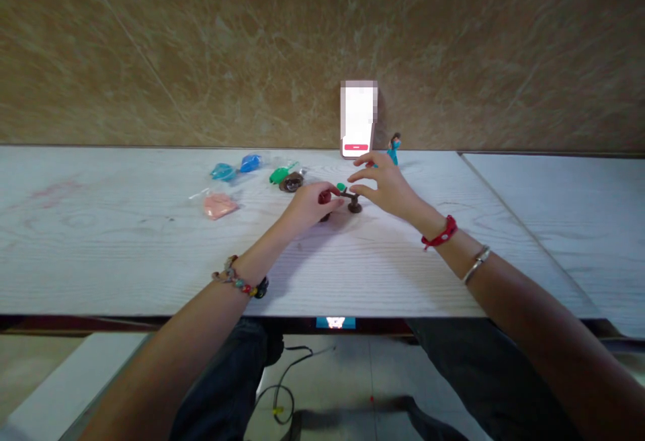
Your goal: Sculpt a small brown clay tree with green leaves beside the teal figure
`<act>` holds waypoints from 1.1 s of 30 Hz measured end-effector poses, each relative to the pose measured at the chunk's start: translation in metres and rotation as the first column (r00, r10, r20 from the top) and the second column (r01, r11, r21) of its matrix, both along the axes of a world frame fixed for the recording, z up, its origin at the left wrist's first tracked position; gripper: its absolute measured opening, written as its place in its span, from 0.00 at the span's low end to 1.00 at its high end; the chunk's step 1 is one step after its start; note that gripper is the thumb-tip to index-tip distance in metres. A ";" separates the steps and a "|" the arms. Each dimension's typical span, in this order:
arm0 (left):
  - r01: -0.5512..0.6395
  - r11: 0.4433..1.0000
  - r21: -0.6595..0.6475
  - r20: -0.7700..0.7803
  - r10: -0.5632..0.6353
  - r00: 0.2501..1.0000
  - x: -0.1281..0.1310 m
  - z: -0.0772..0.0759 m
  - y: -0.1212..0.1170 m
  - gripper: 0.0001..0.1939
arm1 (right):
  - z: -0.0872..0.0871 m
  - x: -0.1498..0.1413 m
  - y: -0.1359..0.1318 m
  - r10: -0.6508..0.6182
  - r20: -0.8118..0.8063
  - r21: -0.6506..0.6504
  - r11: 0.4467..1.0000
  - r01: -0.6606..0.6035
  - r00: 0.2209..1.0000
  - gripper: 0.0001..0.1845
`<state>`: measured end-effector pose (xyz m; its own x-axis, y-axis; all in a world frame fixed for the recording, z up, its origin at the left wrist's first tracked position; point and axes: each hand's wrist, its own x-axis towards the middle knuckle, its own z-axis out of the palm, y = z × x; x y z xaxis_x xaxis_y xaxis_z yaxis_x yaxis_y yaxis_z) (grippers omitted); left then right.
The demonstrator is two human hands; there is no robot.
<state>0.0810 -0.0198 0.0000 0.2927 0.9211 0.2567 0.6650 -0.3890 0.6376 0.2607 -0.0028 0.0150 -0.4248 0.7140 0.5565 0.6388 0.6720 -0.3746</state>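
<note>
My left hand (311, 204) is curled around a dark reddish-brown lump (325, 197) that looks like modelling clay; the fingers partly cover it. Just right of its thumb stands a small brown clay piece (355, 205) with a round base and a thin branch reaching left. A small bright green bit (341, 187) sits by the branch's tip, close to my left fingertips. Over the brown piece, my right hand (385, 187) hovers with its fingers spread and nothing visible between them. Whether the right thumb touches the piece I cannot tell.
A lit phone (357, 122) leans on the marble wall, a small blue-clad figurine (394, 148) beside it. Leftward lie bags of green (279, 175), brown (291, 182), light-blue (223, 171), blue (250, 163) and pink clay (220, 206). The white table's (332, 286) front edge is near me.
</note>
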 end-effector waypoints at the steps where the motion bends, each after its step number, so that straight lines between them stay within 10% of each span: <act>1: 0.001 1.000 0.015 -0.014 -0.001 1.000 0.002 0.000 0.000 0.11 | -0.002 -0.004 -0.002 -0.015 0.025 0.005 1.000 0.015 1.000 0.03; 33: -0.010 0.997 0.081 -0.027 0.012 1.000 0.009 0.001 0.001 0.09 | -0.004 -0.016 -0.003 -0.032 0.144 -0.024 0.999 0.036 0.989 0.07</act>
